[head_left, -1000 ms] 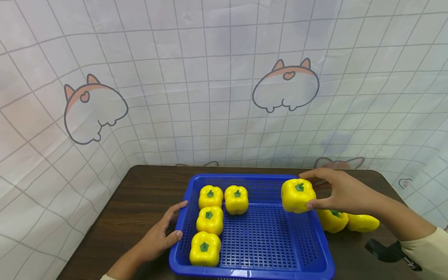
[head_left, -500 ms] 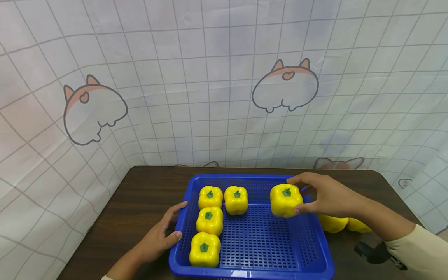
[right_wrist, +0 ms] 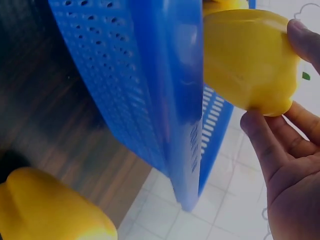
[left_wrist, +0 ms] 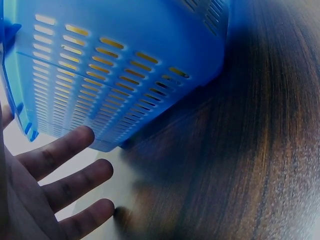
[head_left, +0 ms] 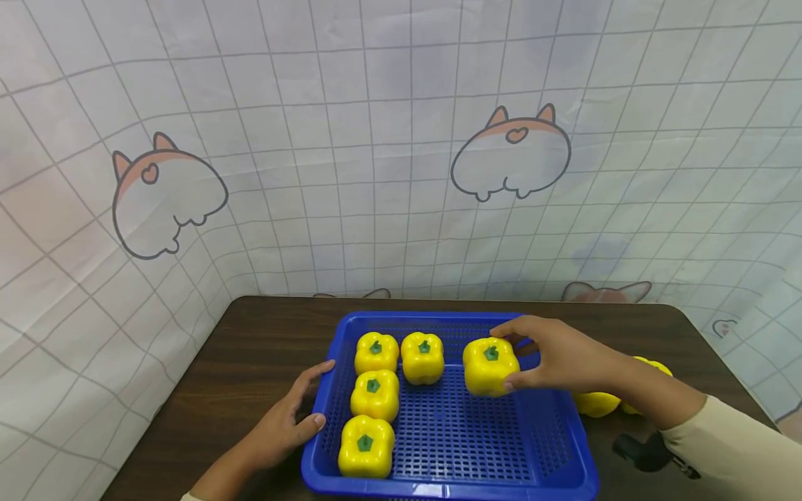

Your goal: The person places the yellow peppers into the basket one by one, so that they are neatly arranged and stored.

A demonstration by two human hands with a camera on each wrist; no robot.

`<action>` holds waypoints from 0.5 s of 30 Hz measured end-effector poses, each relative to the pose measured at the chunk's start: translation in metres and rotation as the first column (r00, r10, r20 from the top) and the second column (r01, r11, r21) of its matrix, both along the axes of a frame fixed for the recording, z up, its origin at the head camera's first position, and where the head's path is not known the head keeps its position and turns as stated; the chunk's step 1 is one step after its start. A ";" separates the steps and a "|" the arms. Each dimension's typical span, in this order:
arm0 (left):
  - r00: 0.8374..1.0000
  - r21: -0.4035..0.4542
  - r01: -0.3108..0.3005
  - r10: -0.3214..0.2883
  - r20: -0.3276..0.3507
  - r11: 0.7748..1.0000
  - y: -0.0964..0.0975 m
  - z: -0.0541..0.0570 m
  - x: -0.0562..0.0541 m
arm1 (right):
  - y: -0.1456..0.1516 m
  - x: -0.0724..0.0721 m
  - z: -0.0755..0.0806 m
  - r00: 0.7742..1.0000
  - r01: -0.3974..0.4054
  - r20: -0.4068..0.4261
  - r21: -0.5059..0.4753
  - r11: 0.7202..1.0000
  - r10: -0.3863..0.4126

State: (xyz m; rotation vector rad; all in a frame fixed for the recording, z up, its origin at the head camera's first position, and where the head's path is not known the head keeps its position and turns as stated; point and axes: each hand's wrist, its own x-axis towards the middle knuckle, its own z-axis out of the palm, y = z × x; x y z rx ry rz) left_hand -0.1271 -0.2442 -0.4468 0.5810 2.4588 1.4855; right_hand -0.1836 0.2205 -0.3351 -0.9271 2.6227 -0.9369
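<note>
My right hand (head_left: 554,355) pinches a yellow bell pepper (head_left: 491,367) with a green stem between thumb and fingers, above the right part of the blue plastic basket (head_left: 447,490). From the right wrist, the held pepper (right_wrist: 245,60) shows beyond the basket's rim. Several more yellow peppers sit inside: one column along the left wall, ending in a near pepper (head_left: 366,449), and a single pepper (head_left: 422,358) beside the far one. My left hand (head_left: 282,431) touches the basket's left rim; in the left wrist view its fingers (left_wrist: 75,185) are extended beside the slotted wall.
Right of the basket, more yellow peppers (head_left: 595,403) lie on the dark wooden table (head_left: 250,348), partly hidden by my right forearm. A black object (head_left: 645,452) is at my right sleeve. A white gridded cloth (head_left: 407,174) hangs behind the table.
My right hand has moved left and slightly nearer with the held pepper, from the basket's right rim to over its inside. The left hand and the other peppers have stayed put.
</note>
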 end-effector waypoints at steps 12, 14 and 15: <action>1.000 0.012 -0.001 0.001 0.007 1.000 0.000 -0.001 0.000 | -0.018 0.000 -0.004 0.998 -0.039 0.047 -0.020 0.999 0.040; 1.000 0.012 -0.003 0.003 0.006 1.000 0.000 -0.002 0.000 | -0.022 0.000 -0.004 0.998 -0.037 0.056 -0.014 0.999 0.038; 1.000 0.012 -0.003 0.003 0.004 1.000 0.000 -0.002 0.000 | -0.024 -0.001 -0.004 0.997 -0.037 0.060 -0.010 0.999 0.037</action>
